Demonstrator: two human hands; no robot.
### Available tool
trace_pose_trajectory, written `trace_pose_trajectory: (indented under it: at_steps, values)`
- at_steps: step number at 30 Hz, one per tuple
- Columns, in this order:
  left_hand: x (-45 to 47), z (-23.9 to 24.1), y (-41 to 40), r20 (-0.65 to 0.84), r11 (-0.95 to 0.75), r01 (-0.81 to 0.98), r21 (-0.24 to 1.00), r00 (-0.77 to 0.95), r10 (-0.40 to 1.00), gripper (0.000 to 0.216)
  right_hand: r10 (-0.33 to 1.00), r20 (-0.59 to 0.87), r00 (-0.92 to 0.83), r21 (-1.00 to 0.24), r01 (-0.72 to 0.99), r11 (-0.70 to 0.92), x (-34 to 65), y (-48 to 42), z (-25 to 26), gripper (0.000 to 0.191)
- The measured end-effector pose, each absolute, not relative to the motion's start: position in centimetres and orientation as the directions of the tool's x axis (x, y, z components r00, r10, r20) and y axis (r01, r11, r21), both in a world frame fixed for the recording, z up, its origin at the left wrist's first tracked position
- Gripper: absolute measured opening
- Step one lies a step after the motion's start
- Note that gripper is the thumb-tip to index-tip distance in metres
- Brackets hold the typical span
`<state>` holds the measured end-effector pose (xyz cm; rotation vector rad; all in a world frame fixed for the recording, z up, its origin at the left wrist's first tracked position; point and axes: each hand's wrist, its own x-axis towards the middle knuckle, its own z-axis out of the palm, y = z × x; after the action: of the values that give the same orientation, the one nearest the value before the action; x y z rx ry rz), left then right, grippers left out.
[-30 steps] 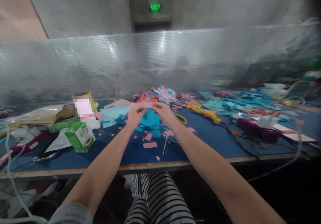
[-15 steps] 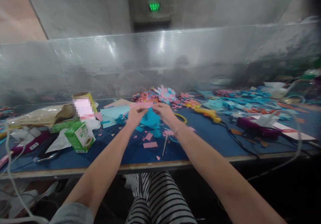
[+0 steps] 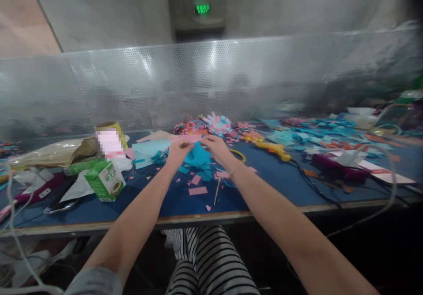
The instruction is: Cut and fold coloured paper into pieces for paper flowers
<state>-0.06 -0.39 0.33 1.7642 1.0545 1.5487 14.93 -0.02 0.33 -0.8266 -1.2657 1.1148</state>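
One blue tabletop (image 3: 175, 204) spans my feed; mid-frame, a fringed pink-and-blue paper flower (image 3: 218, 124) looks finished. Just below, bright-blue cut paper (image 3: 198, 156), seemingly unfinished, sits between the left hand (image 3: 179, 152) and right hand (image 3: 216, 149), fingers pinched narrowly on it. Small pink paper scraps (image 3: 197, 191) lie loose.

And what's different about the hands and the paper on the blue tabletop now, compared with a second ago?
Very little: the right hand has shifted slightly rightward, leaving a slightly wider gap to the left hand. I see nothing clearly picked up or let go. The left hand, the bright blue cut paper, the green-and-white carton and the yellow-handled tool with a black cord stayed put.
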Motion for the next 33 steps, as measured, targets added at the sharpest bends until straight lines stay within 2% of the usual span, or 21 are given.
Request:
trace_pose_trajectory:
  at_steps: [5, 12, 17, 21, 26, 30, 33]
  values:
    - [-0.2, 0.0, -0.2, 0.511, -0.504, 0.135, 0.853, -0.020, 0.859, 0.017, 0.946, 0.277, -0.168, -0.957, -0.130, 0.257, 14.4, -0.1, 0.0, 0.026]
    - [-0.3, -0.1, 0.0, 0.479, -0.467, 0.166, 0.869, -0.041, 0.877, 0.015, 0.952, 0.256, -0.168, -0.966, -0.089, 0.244, 14.1, 0.4, -0.7, 0.029]
    - [-0.3, -0.1, 0.0, 0.481, -0.463, 0.198, 0.864, -0.054, 0.875, 0.014, 0.952, 0.207, -0.224, -0.978, -0.034, 0.205, 13.9, -0.1, -0.5, 0.020]
    - [-0.5, -0.1, 0.1, 0.491, -0.467, 0.230, 0.854, -0.057, 0.869, 0.014, 0.941, 0.222, -0.256, -0.968, 0.061, 0.245, 13.8, -0.5, -0.6, 0.012]
    - [-0.7, 0.2, 0.4, 0.511, -0.497, 0.135, 0.857, -0.099, 0.854, 0.016, 0.900, 0.226, -0.374, -0.932, 0.186, 0.312, 13.3, -0.7, -0.8, 0.008]
    - [-0.7, 0.3, 0.4, 0.519, -0.510, 0.102, 0.854, -0.116, 0.847, 0.018, 0.913, 0.260, -0.314, -0.945, 0.112, 0.308, 13.2, -0.9, -0.3, 0.003]
    - [-0.6, 0.2, 0.3, 0.511, -0.501, 0.108, 0.858, -0.107, 0.853, 0.018, 0.937, 0.198, -0.287, -0.980, -0.038, 0.195, 13.5, -1.0, 0.2, 0.014]
